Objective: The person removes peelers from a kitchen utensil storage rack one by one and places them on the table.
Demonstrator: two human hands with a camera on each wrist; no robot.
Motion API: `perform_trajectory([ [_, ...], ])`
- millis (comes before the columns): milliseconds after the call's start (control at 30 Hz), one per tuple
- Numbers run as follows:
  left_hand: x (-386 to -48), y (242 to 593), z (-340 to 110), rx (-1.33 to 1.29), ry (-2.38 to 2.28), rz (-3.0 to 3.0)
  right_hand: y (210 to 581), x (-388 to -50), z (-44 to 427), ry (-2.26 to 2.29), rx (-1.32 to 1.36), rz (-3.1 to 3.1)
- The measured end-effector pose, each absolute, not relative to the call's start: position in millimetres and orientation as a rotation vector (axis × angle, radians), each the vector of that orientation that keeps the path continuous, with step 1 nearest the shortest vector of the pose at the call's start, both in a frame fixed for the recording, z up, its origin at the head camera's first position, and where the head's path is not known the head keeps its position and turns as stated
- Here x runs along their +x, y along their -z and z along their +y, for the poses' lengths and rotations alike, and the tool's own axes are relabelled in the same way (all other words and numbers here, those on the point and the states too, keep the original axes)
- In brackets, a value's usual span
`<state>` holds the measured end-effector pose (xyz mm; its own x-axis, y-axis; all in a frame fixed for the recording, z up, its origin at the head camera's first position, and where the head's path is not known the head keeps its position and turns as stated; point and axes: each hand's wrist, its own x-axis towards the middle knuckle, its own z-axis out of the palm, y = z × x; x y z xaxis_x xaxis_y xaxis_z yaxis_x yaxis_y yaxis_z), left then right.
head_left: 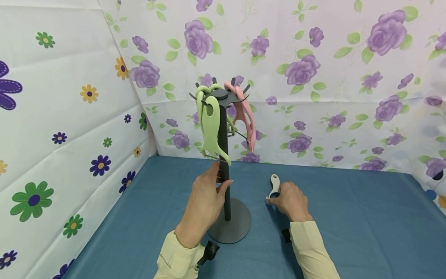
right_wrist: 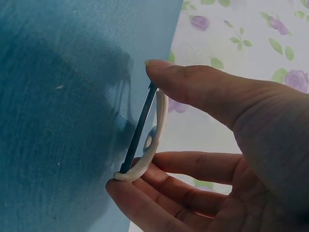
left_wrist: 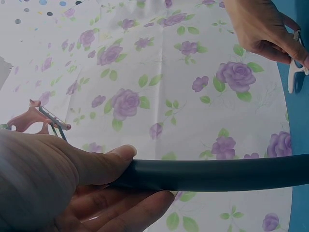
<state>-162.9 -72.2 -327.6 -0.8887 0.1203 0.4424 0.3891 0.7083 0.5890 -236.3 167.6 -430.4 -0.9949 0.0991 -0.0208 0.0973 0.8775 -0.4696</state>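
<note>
My left hand holds the black post of an upright stand, thumb on one side and fingers on the other. In the left wrist view the post runs out between thumb and fingers. Light-green peelers hang from the stand's top hooks just above that hand. Pink peelers hang on the right side, partly overlapping. Low over the table at right, my right hand pinches a white peeler. Its dark blade strip spans from thumb to fingertips in the right wrist view.
The stand's round grey base rests on a blue-covered table. White flowered sheets rise behind the table and along its left side. Several bare hooks stick out at the stand's top.
</note>
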Motion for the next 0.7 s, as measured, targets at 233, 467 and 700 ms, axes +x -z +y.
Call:
perform_trajectory([
  [233, -162.7, 328.0, -72.6, -0.403, 1.002, -2.529, 431.6, -237.2, 167.3, -0.744, -0.169, -3.053],
  [467, -162.6, 328.4, -72.5, -0.398, 1.007, -2.537, 433.5, -236.6, 167.4, -0.743, -0.167, -3.062],
  [700, -162.4, 327.8, -72.5, -0.395, 1.021, -2.547, 433.8, -236.9, 165.8, -0.743, -0.191, -3.063],
])
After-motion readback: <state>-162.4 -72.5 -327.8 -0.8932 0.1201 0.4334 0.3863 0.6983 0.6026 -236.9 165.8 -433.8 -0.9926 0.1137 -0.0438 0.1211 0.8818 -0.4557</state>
